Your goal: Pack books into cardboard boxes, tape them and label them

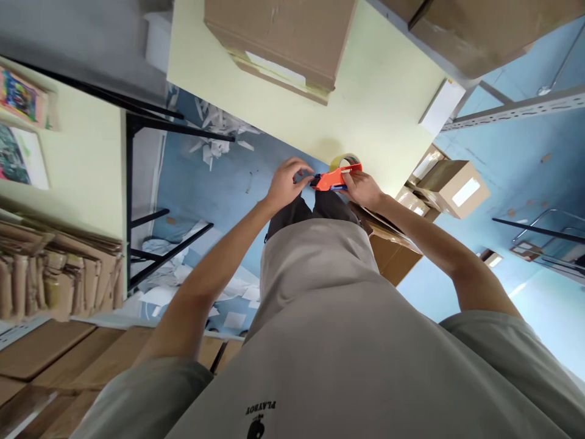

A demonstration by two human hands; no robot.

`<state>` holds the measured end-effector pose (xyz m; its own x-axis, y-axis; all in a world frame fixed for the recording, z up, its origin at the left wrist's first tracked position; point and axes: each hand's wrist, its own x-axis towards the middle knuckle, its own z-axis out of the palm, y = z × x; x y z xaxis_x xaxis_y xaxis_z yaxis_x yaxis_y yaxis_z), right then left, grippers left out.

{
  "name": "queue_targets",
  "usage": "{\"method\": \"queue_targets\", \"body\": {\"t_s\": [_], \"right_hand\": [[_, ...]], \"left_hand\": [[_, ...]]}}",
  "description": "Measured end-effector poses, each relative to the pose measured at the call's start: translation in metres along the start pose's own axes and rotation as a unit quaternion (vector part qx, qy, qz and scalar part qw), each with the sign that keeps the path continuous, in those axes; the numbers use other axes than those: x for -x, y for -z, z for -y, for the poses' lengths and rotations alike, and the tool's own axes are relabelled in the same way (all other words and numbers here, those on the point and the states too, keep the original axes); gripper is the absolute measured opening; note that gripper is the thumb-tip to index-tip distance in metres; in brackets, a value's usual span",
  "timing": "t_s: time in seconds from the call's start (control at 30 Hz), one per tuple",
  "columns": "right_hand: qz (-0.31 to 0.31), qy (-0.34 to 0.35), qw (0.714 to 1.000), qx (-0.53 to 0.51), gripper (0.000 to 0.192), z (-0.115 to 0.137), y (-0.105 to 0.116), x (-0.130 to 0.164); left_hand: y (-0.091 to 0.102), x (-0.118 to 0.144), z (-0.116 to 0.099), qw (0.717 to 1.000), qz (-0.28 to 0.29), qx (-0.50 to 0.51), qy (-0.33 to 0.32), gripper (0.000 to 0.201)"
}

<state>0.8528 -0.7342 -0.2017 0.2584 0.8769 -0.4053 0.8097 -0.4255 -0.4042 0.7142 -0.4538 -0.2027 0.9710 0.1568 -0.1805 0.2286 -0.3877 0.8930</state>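
My right hand (364, 189) grips an orange and blue tape dispenser (329, 180) in front of my waist. A roll of yellowish tape (340, 161) sits in it, near the edge of the pale yellow table (379, 131). My left hand (289, 183) is at the dispenser's dark front end, thumb and forefinger drawn together there. Whatever is between those fingertips is too small to make out. Farther back on the table rests a closed cardboard box (286, 36) with a strip of tape and a white label on its near side.
A white box (442, 107) is at the table's right edge. Several cartons (457, 186) stand on the blue floor to the right. An open carton (395, 253) is beside my legs. On the left are a black metal frame (132, 201), flattened cardboard (59, 268) and paper scraps (217, 128).
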Motion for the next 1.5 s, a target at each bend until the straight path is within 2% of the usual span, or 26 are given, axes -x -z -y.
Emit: {"method": "queue_targets", "body": {"t_s": [0.1,0.23,0.5,0.63,0.73,0.8,1.0,1.1,1.27,1.5], "right_hand": [[0.005,0.021,1.000,0.008,0.077,-0.008,0.007,0.002],[0.021,0.012,0.999,0.028,0.079,-0.012,0.022,-0.002],[0.083,-0.018,0.994,0.072,0.075,-0.015,0.073,-0.027],[0.076,-0.061,0.992,0.080,0.079,-0.031,0.091,-0.018],[0.057,-0.114,0.989,0.081,0.087,-0.049,0.093,-0.003],[0.038,-0.147,0.985,0.081,0.092,-0.061,0.092,0.003],[-0.020,-0.199,0.976,0.087,0.096,-0.088,0.094,-0.009],[-0.019,-0.221,0.971,0.088,0.095,-0.094,0.098,-0.018],[0.000,-0.252,0.964,0.082,0.092,-0.094,0.098,-0.030],[-0.038,-0.247,0.966,0.063,0.100,-0.099,0.085,-0.047]], "left_hand": [[-0.009,-0.002,-0.007,1.000,-0.020,0.007,0.010,0.018],[-0.011,-0.006,-0.008,0.998,-0.055,0.017,0.020,0.018],[-0.001,-0.044,0.006,0.997,-0.076,0.004,0.030,0.015],[0.015,-0.070,0.020,0.994,-0.105,0.020,0.033,0.016],[0.032,-0.089,0.035,0.988,-0.139,0.058,0.041,0.010],[0.036,-0.103,0.041,0.982,-0.157,0.091,0.053,0.009],[0.013,-0.147,0.030,0.950,-0.223,0.199,0.087,0.019],[0.005,-0.161,0.030,0.940,-0.239,0.227,0.093,0.022],[0.000,-0.172,0.044,0.938,-0.258,0.211,0.093,0.025],[-0.011,-0.185,0.058,0.933,-0.303,0.170,0.099,0.025]]}}
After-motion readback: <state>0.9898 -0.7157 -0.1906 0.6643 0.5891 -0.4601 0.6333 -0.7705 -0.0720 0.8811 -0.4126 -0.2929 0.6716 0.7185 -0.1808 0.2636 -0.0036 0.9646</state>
